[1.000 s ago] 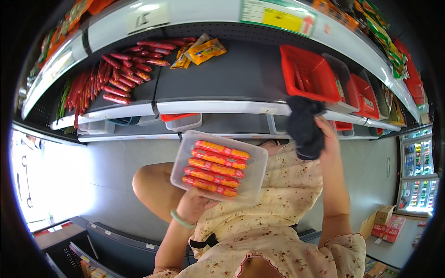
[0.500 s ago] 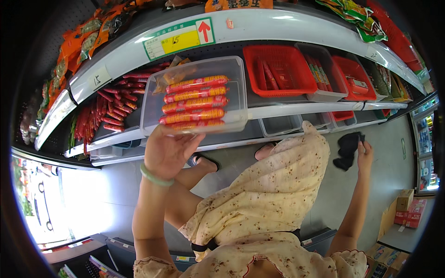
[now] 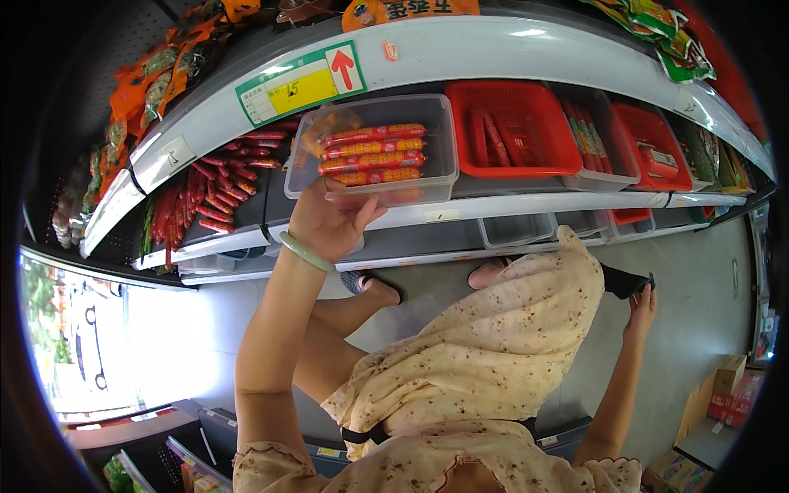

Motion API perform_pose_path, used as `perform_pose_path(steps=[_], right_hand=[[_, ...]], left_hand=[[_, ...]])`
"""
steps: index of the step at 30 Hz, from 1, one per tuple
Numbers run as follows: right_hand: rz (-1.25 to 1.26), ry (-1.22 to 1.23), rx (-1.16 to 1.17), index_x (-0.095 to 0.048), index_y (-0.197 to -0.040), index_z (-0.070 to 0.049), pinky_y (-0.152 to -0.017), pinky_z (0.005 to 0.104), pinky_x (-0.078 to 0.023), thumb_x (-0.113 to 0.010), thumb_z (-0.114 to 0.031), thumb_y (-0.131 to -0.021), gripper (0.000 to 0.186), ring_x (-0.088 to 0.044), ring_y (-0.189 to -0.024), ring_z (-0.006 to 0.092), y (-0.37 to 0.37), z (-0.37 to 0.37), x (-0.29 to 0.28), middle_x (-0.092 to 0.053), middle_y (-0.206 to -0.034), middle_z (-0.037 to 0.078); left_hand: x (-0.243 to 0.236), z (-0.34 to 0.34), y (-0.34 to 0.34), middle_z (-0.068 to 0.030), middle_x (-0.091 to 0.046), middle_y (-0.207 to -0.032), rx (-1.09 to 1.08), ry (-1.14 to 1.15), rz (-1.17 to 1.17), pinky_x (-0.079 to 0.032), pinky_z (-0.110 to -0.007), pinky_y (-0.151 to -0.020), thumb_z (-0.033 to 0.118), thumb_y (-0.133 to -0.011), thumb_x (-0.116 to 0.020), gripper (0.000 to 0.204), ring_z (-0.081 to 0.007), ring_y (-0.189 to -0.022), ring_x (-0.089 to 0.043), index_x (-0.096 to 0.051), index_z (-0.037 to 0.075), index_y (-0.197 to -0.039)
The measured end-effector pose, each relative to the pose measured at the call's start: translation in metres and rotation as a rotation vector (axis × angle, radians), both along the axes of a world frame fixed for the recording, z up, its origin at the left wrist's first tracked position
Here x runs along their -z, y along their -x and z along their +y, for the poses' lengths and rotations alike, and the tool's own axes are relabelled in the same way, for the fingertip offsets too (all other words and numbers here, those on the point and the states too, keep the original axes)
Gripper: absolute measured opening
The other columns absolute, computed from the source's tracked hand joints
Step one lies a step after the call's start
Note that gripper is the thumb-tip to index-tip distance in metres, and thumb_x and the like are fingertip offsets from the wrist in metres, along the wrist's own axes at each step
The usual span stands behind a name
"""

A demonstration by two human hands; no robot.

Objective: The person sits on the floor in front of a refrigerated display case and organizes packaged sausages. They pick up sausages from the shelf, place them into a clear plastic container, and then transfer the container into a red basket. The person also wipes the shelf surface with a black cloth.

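My left hand [image 3: 327,222] grips the near edge of a clear plastic box [image 3: 438,152], thumb and fingers closed at its near left side. In the box lie several red and yellow wrapped sausages [image 3: 374,156] in a row. The box is at the shelf, beside a red basket [image 3: 526,156]; whether it rests fully on the shelf I cannot tell. Low on the right, my right hand [image 3: 643,311] pinches a black cloth [image 3: 622,281], part of which is hidden behind the dress skirt.
Loose red-wrapped sausages [image 3: 218,189] lie on the shelf left of the box. Further right stand a clear bin [image 3: 612,174] and another red basket [image 3: 629,123]. A white shelf rail [image 3: 460,43] runs above. Cardboard boxes [image 3: 730,374] sit at the lower right.
The sausage box has moved away from me and right, lower onto the shelf beside the red basket. My right hand has dropped slightly, and the cloth now sits partly behind the skirt.
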State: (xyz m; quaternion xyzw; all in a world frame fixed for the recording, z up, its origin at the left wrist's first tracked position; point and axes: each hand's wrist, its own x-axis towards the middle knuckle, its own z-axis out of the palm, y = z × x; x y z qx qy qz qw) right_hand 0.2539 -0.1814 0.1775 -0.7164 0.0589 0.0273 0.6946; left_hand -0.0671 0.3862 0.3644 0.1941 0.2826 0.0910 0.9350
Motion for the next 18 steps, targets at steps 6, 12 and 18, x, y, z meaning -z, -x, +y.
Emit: perform_pose_path(steps=[6,12,18], right_hand=[[-0.079,-0.173,0.009,-0.058,-0.123,-0.003,-0.091,0.026,-0.047,-0.056,-0.031,-0.101,0.035,-0.061,-0.103,0.0122,0.002,0.026,-0.012,-0.066,-0.116,0.007],[-0.073,-0.284,-0.025,-0.061,-0.113,-0.005,-0.081,0.0251,-0.047,-0.053,-0.033,-0.102,0.031,-0.061,-0.093,0.0094,0.011,0.059,-0.039,-0.066,-0.113,0.004],[-0.015,-0.345,0.086,-0.062,-0.113,-0.008,-0.074,0.0246,-0.045,-0.055,-0.036,-0.1,0.032,-0.057,-0.082,0.0096,0.005,0.087,-0.05,-0.062,-0.096,-0.001]], left_hand=[[0.001,-0.009,-0.002,-0.0267,-0.038,-0.146,-0.083,0.043,0.013,-0.055,-0.033,-0.097,0.022,-0.095,-0.043,0.057,-0.0408,-0.126,-0.046,-0.035,-0.007,-0.143],[0.002,-0.01,-0.008,-0.0276,-0.038,-0.145,-0.006,-0.043,-0.071,-0.057,-0.037,-0.095,0.021,-0.099,-0.041,0.055,-0.0393,-0.115,-0.055,-0.032,-0.006,-0.145],[0.013,0.019,-0.001,-0.0252,-0.05,-0.134,0.115,0.094,-0.2,-0.057,-0.04,-0.096,0.022,-0.099,-0.043,0.051,-0.0326,-0.1,-0.063,-0.037,-0.006,-0.141]])
